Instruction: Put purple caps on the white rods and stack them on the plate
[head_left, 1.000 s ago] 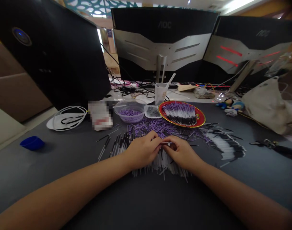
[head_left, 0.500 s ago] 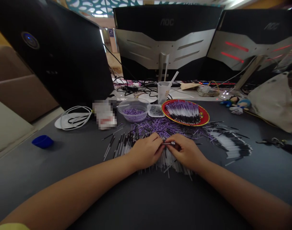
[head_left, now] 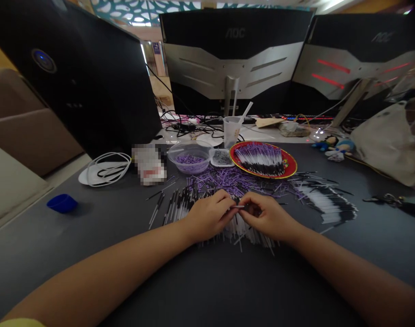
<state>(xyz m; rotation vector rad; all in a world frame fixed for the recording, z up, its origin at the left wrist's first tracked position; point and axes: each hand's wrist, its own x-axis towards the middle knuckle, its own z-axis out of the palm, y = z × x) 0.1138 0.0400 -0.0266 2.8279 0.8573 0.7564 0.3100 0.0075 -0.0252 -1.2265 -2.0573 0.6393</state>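
My left hand (head_left: 210, 215) and my right hand (head_left: 267, 216) meet over a heap of thin white-and-black refill tubes (head_left: 180, 206) on the dark table (head_left: 207, 281). Both pinch the same thin tube (head_left: 237, 207), held level between their fingertips. Loose purple pieces (head_left: 224, 180) are scattered just beyond the hands. A red plate (head_left: 291, 164) behind them holds a neat row of tubes with purple ends. To the right lies another spread of such tubes (head_left: 328, 202).
A clear bowl of purple pieces (head_left: 190, 159), a small clear box (head_left: 222, 157) and a plastic cup (head_left: 232, 131) stand behind the pile. A blue cap (head_left: 62, 203) and white cable (head_left: 107, 168) lie left. Monitors (head_left: 234, 59), a white bag (head_left: 393, 143) and tangled wires fill the back.
The hands have stayed together on the thin tube, working it between the fingertips. The view has shifted slightly.
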